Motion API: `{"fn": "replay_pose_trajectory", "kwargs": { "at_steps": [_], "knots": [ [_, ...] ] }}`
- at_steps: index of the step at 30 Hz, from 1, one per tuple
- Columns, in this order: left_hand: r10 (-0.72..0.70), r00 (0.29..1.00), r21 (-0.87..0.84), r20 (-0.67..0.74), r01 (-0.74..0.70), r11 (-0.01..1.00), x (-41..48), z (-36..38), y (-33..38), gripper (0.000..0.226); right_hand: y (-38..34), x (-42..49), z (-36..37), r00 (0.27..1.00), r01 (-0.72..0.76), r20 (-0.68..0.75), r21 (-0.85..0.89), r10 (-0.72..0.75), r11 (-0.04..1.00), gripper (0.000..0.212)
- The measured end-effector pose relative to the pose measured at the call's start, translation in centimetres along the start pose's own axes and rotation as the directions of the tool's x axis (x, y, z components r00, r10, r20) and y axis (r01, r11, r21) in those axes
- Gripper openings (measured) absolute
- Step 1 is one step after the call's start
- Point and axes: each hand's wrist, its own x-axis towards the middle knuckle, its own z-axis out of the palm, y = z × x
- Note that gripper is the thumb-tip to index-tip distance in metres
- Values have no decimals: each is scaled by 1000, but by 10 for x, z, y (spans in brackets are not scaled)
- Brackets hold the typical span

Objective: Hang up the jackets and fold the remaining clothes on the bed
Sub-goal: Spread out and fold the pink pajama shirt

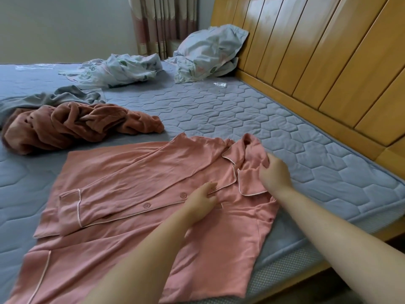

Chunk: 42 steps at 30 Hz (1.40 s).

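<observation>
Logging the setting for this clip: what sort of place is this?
Most likely a home bedroom: a grey quilted mattress against a slatted yellow wooden headboard, a floral-print pillow, and striped curtains behind.

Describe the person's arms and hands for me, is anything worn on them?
The left hand and right hand are ungloved, and both arms are bare all the way to the frame's edge, with no sleeve in view. Neither wrist shows a watch, bracelet or band. No ring can be made out.

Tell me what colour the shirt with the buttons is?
The shirt is salmon pink with thin white piping, best seen in the head view.
</observation>
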Motion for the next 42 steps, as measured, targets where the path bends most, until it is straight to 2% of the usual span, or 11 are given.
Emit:
{"fn": "replay_pose_trajectory", "kwargs": {
  "at_steps": [3,7,9,18,21,25,28,30,33,35,42],
  "knots": [
    [-193,974,-414,-115,130,901,-4,-19,-3,36,-43,-25,6,956,273,144,-120,-255,955,16],
    [-459,888,-934,-37,132,332,-9,-43,-13,23,-71,-57,35,730,601,539,-216,-420,769,62],
    [-511,860,-970,-2,123,210,-12,-52,-18,19,-68,-69,48,587,687,698,-162,-410,708,80],
    [-511,853,-613,-108,348,710,-3,-41,-4,24,-22,-80,46,638,635,742,-355,-206,686,80],
    [-553,828,-577,-91,409,707,4,-37,0,16,-17,-82,47,653,642,692,-292,-306,709,66],
    [-590,792,-789,156,460,409,-1,-45,-12,20,-13,-79,39,631,678,630,-165,-452,717,71],
    [-520,850,-595,-86,375,711,-6,-50,-31,12,-7,-77,37,488,734,755,-83,-439,674,66],
    [-326,864,-207,-385,264,942,-3,-56,-36,17,-11,-68,42,563,673,650,-2,-511,740,57],
    [-121,838,-14,-532,134,991,14,-65,-28,40,-14,-44,61,790,558,310,-7,-529,830,49],
    [-14,865,46,-502,42,998,31,-67,-24,48,-16,-34,77,848,460,344,-97,-404,883,63],
    [-317,890,-312,-327,215,925,85,-72,-24,54,6,-29,115,805,382,563,-254,-185,888,76]
  ]
}}
